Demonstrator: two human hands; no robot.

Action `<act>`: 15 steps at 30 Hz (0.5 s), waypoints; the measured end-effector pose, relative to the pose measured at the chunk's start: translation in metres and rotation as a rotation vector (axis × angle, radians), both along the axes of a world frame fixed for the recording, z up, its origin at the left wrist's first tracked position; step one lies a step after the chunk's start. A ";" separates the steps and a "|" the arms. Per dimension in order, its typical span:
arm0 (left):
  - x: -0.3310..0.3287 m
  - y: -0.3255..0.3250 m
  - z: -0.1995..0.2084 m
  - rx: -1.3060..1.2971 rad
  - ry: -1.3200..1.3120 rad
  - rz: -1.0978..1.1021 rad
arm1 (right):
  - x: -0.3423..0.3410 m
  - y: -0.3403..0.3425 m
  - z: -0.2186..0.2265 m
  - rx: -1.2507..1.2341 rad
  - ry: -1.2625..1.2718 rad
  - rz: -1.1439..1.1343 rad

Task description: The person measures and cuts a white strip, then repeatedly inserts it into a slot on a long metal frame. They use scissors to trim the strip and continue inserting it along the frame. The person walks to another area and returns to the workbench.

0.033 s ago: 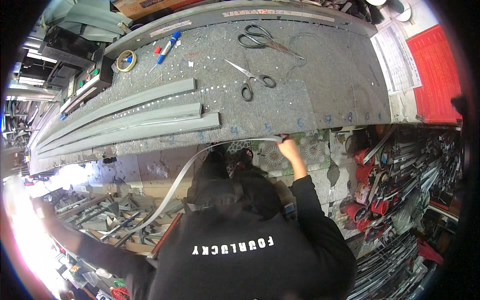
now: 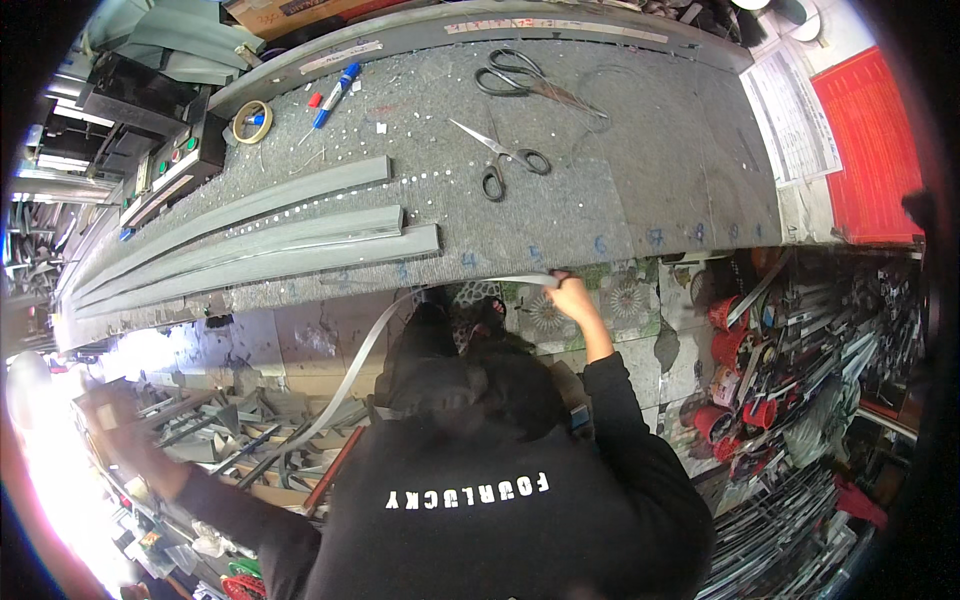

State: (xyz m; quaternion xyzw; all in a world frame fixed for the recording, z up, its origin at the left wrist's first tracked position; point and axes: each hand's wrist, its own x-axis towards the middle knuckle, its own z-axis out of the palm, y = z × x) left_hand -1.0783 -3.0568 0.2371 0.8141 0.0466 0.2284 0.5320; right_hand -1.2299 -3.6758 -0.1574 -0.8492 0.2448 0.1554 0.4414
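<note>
My right hand [image 2: 570,292] is closed on one end of a long, thin, pale grey strip [image 2: 362,360], just off the near edge of the bench [image 2: 690,150]. From there the strip bows left and down in a curve, its far part lost among scrap pieces. My left hand [image 2: 112,415] is stretched out to the far left, smeared by motion against bright glare. Its fingers cannot be made out, nor whether it touches the strip. On the bench's left half lie three grey channel lengths [image 2: 300,262], side by side, away from both hands.
Small scissors [image 2: 512,158] and larger black-handled shears [image 2: 515,82] lie on the bench. Further left are a blue marker [image 2: 338,95], a tape roll [image 2: 252,122] and a control box [image 2: 180,160]. Red baskets [image 2: 728,348] and stacked metal lengths [image 2: 790,510] fill the lower right.
My left hand has swung slightly inward, to the right. My right hand, still holding the strip's end, has shifted a little left. The bench things have stayed put.
</note>
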 end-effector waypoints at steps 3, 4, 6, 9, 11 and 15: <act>-0.029 -0.136 -0.065 -0.172 0.508 -0.560 | 0.003 0.023 0.046 0.530 0.149 0.107; -0.036 -0.180 -0.089 -0.162 0.716 -0.714 | 0.002 0.031 0.057 0.556 0.100 0.169; -0.043 -0.245 -0.123 -0.176 1.165 -0.984 | -0.005 0.046 0.071 0.442 0.001 0.015; -0.055 -0.293 -0.160 0.248 0.984 -1.176 | -0.013 0.058 0.080 -0.281 -0.194 -0.052; -0.058 -0.306 -0.180 0.557 0.743 -1.240 | -0.016 0.052 0.083 -0.441 -0.219 -0.023; -0.055 -0.317 -0.216 0.680 0.755 -1.606 | -0.023 0.016 0.094 0.728 0.105 -0.142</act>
